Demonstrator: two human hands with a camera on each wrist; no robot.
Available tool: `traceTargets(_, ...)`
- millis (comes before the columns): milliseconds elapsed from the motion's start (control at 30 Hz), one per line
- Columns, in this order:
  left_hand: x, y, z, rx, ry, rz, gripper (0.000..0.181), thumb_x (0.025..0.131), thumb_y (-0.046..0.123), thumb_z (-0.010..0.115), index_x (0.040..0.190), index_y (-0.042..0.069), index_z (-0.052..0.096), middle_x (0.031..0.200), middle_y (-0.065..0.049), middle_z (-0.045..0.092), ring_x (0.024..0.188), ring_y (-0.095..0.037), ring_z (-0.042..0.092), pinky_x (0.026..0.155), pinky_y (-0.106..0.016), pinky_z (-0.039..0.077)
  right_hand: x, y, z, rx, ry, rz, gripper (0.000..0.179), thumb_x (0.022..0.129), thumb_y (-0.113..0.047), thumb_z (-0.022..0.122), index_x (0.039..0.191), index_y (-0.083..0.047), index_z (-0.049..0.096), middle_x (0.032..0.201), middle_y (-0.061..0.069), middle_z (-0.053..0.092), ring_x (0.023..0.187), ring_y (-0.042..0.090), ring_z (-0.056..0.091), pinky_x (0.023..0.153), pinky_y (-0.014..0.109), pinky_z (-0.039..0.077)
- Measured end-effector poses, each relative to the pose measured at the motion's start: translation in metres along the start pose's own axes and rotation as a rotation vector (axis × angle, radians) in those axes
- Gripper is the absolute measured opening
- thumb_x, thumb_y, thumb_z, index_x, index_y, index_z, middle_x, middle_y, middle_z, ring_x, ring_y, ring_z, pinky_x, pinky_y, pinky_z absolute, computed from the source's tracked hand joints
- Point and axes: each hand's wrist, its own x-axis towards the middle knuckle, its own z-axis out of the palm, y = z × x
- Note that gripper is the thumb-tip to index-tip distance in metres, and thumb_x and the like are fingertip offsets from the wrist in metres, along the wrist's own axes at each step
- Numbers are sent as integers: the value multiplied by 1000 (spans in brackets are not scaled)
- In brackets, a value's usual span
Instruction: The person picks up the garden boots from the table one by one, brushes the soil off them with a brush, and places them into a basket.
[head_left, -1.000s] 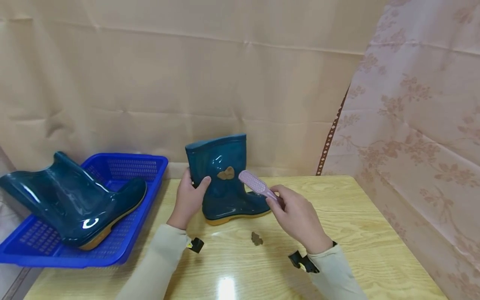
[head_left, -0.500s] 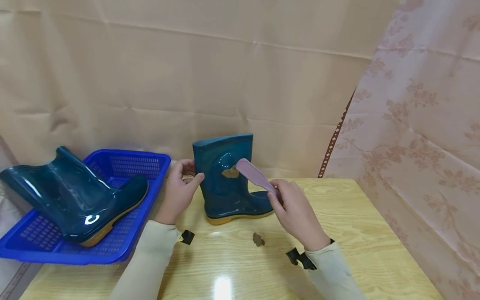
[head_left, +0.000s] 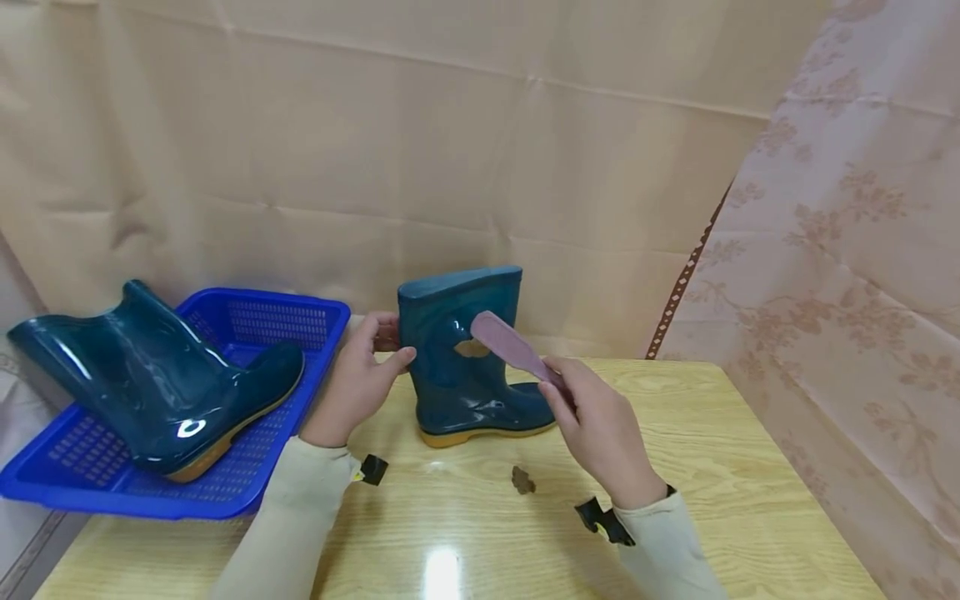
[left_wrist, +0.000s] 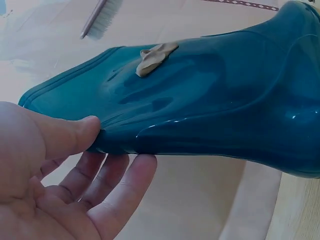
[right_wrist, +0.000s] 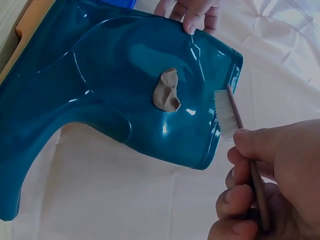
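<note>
A dark teal rain boot (head_left: pixel 457 392) with a yellow sole stands upright on the table, toe to the right. Stuck to its shaft is a lump of brown clay-like stuff (right_wrist: pixel 167 91). My left hand (head_left: pixel 356 379) pinches the back edge of the shaft, thumb (left_wrist: pixel 75 134) on the near face and fingers behind. A pink brush (head_left: pixel 510 343) with pale bristles (right_wrist: pixel 225 114) is gripped by its handle in my right hand (head_left: pixel 600 425). From the head view the brush head overlaps the shaft beside the lump; in the left wrist view it is apart from the boot.
At the left, a blue plastic basket (head_left: pixel 330 329) holds a second teal boot (head_left: pixel 161 387) lying tilted, its shaft over the rim. A small brown clump (head_left: pixel 522 480) lies on the wooden table (head_left: pixel 712 467) in front. Beige cloth (head_left: pixel 375 150) hangs behind.
My left hand has shifted its hold on the shaft, with the fingers further behind the back edge. The brush has turned its smooth back up and now partly covers the lump in the head view.
</note>
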Motion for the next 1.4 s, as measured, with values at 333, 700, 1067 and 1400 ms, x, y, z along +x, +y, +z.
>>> traceTargets(333, -2, 5, 0, 50, 6, -18, 36, 103, 7, 62, 137, 9, 49, 127, -13, 60, 118, -31, 56, 89, -47, 60, -1, -1, 3, 0, -3, -11, 16, 101, -18, 68, 114, -9, 70, 85, 0, 62, 67, 11, 48, 58, 29, 40)
traceTargets(700, -2, 11, -1, 64, -14, -36, 36, 104, 9, 61, 137, 6, 46, 130, -16, 57, 123, -35, 54, 104, -57, 47, 1, -4, 4, -6, -19, 18, 13, 100, -19, 71, 109, -10, 74, 75, -4, 56, 68, 14, 47, 56, 30, 38)
traceTargets(1067, -2, 6, 4, 61, -17, -13, 33, 104, 7, 61, 134, 5, 47, 127, -16, 58, 121, -34, 55, 102, -54, 49, -2, -3, 13, 20, -89, 15, 30, 100, -20, 71, 128, -12, 73, 80, -5, 59, 62, 9, 45, 53, 25, 37)
traceTargets(1400, -2, 7, 5, 55, 21, -10, 33, 103, 9, 64, 133, 5, 49, 127, -16, 60, 119, -34, 56, 103, -54, 48, -2, 2, 9, 2, -154, 113, 30, 100, -19, 70, 129, -9, 72, 77, -3, 57, 57, 10, 43, 51, 26, 35)
